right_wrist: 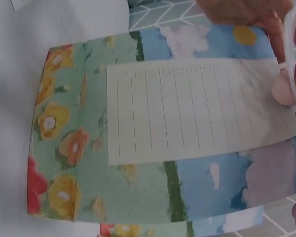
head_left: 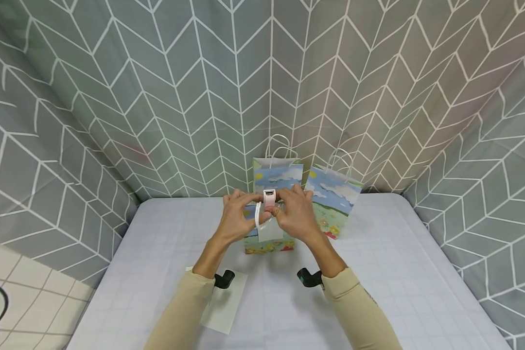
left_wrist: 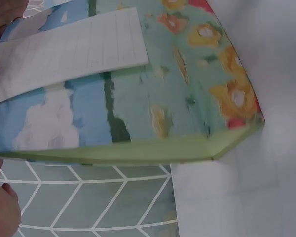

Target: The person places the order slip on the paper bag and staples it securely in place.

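Observation:
My left hand pinches the top edge of a flower-and-sky paper gift bag together with a lined paper sheet, its thumb pressing on the sheet. The sheet lies over the bag's front, ruled side showing. At the bag's top middle, my right hand grips a small pink and white stapler between thumb and fingers. A white handle of the bag hangs down beside the left thumb. Whether the stapler's jaws touch the sheet is hidden.
Two matching gift bags stand behind, one at the back and one leaning at the right. Pale paper lies under the left forearm on the white-covered table. A patterned curtain hangs around the table's back and sides.

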{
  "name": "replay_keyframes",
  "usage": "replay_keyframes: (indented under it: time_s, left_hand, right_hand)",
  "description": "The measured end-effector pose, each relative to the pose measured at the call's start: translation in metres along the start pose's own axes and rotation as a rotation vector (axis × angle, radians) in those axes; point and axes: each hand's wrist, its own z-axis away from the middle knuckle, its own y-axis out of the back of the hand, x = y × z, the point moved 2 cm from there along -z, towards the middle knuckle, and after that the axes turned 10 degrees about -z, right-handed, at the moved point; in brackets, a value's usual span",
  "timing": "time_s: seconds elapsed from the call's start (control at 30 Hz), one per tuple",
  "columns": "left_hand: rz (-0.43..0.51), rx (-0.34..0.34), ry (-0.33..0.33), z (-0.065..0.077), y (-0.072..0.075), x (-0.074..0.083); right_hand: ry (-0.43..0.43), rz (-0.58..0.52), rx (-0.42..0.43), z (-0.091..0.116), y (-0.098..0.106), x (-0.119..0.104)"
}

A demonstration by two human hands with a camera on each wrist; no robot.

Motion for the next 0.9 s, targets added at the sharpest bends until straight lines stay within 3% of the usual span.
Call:
replay_keyframes:
  time_s: [0.17,0.37,0.9]
  left_hand:
    - [0.025,0.052,0.027,-0.0011,-0.0035,0.0002]
    - [0.034,0.077,0.008,-0.0001,-0.0076,0.0009]
    - [0.065,0.068,0.045,-0.0005,-0.0081,-0.0013]
  right_hand:
    - [-0.025,-0.005,0.002,0.0008,-0.0014,-0.0031]
    - [-0.028,0.016,0.021,0.0019,-0.0041,-0.0023]
    - [-0.031,-0.009,-0.008,-0.0012,-0.0013,0.0008]
